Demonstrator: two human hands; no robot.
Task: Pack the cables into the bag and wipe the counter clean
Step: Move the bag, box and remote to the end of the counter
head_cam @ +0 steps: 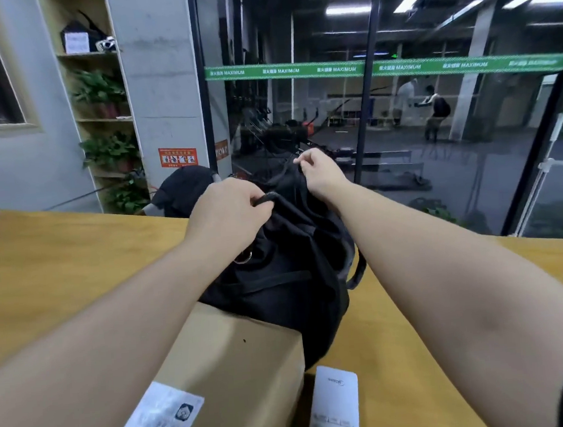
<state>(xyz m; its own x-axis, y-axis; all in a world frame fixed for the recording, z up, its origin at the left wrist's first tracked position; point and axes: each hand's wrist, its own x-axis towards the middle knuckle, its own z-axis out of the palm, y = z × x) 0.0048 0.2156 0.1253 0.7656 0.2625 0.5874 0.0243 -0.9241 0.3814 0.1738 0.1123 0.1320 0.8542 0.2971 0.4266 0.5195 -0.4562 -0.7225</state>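
Both hands grip the black bag [288,273] top — left hand [229,210] at 10 o'clock, right hand [320,173] at 1 — fingers pinched on fabric.

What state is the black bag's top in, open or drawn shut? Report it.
Drawn shut, mostly. The black bag has its top fabric bunched together, pinched by the left hand and right hand; no opening or cables show.

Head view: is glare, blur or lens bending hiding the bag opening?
Head view: ceiling lights mirrored in the glass wall, no glare on the black fabric bag; its dark folds swallow detail, opening unreadable; wide-angle bending curves the edges; both hands are fairly sharp.
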